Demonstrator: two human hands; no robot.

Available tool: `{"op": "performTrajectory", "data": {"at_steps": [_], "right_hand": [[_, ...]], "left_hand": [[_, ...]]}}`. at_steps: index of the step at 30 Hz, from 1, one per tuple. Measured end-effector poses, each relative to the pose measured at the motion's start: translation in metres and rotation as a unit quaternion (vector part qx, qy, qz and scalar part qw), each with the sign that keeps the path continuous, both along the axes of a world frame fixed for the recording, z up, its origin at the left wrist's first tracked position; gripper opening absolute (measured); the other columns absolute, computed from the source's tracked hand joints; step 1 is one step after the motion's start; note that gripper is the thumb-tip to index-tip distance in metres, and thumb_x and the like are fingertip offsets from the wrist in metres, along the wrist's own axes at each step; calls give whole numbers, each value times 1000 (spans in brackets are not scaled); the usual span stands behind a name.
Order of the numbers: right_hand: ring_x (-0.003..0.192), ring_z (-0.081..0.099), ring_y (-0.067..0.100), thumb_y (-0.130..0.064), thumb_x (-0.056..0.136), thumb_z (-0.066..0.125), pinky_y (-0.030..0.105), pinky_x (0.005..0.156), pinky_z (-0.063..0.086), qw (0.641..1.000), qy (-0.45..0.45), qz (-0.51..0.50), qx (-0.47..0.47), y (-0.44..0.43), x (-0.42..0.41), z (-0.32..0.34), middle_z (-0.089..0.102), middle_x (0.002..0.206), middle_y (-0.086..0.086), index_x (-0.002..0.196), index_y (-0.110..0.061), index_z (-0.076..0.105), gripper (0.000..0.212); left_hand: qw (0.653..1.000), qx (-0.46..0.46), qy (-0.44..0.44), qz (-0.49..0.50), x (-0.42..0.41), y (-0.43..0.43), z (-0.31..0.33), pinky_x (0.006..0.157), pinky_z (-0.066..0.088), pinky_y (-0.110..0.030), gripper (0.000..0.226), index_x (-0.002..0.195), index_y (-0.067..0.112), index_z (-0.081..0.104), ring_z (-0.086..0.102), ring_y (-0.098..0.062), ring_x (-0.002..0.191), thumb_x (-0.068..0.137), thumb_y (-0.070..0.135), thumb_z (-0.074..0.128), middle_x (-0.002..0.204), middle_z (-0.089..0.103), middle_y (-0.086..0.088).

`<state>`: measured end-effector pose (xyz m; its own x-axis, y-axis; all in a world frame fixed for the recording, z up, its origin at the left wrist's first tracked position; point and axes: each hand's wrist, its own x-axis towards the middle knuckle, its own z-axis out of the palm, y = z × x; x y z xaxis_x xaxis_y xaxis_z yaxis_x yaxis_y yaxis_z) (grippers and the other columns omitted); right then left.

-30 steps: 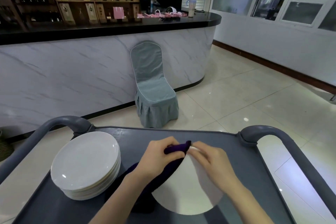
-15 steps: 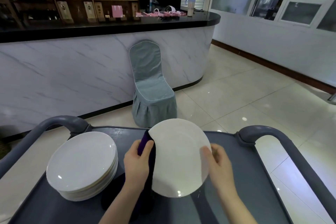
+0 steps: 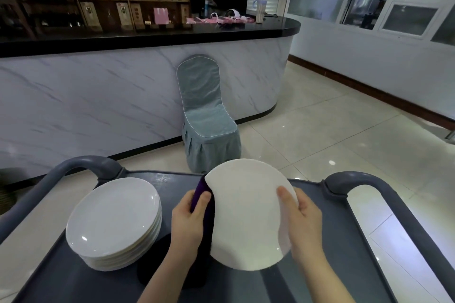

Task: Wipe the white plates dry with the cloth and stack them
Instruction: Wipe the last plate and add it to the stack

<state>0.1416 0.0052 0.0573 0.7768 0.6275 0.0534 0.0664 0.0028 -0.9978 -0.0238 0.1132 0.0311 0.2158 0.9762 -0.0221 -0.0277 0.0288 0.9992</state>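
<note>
Mid-wipe on the plate (image 3: pixel 246 216), tilted up above the cart (image 3: pixel 307 278), 3 o'clock of the stack (image 3: pixel 113 216). Gripping the purple cloth (image 3: pixel 205 202) in the left hand (image 3: pixel 189 219) against the rim at 9 o'clock, pinching the 3 o'clock edge with the right hand (image 3: pixel 302 224). Probably best to spin with the right, sweep rim to centre, do both faces, then stack gently.

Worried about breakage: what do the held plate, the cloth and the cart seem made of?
Held plate: likely glazed white ceramic, possibly melamine; smooth with small glints. Cloth: soft dark purple fabric; it drapes limply. Cart: matte grey plastic, seemingly; moulded rounded handles.
</note>
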Motion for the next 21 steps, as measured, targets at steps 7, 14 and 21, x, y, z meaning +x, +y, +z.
{"op": "performTrajectory", "data": {"at_steps": [7, 14, 21], "right_hand": [[66, 62, -5, -17, 100, 57, 7, 57, 45, 995, -42, 91, -30, -4, 4, 6, 71, 76, -15, 84, -24, 71, 22], [67, 53, 3, -30, 98, 60, 17, 63, 40, 939, -230, 233, -106, 8, 3, 17, 66, 75, -8, 82, -25, 65, 17], [59, 54, 1, -24, 96, 63, 11, 56, 44, 999, -22, 5, 25, 11, -12, 9, 63, 66, -14, 69, -27, 68, 28]], "left_hand": [[989, 103, 65, -80, -12, 27, 24, 62, 47, -11, 18, 83, 29, 69, 62, 0, 68, 94, 16, 63, 79, 73, 8], [923, 217, 180, -263, -10, 41, 37, 67, 43, -16, 12, 81, 27, 67, 56, -2, 69, 88, 18, 71, 75, 67, 6], [999, -21, -18, -23, -7, 11, 8, 68, 56, -23, 21, 87, 38, 73, 69, -9, 78, 94, 20, 63, 87, 76, 3]]}}
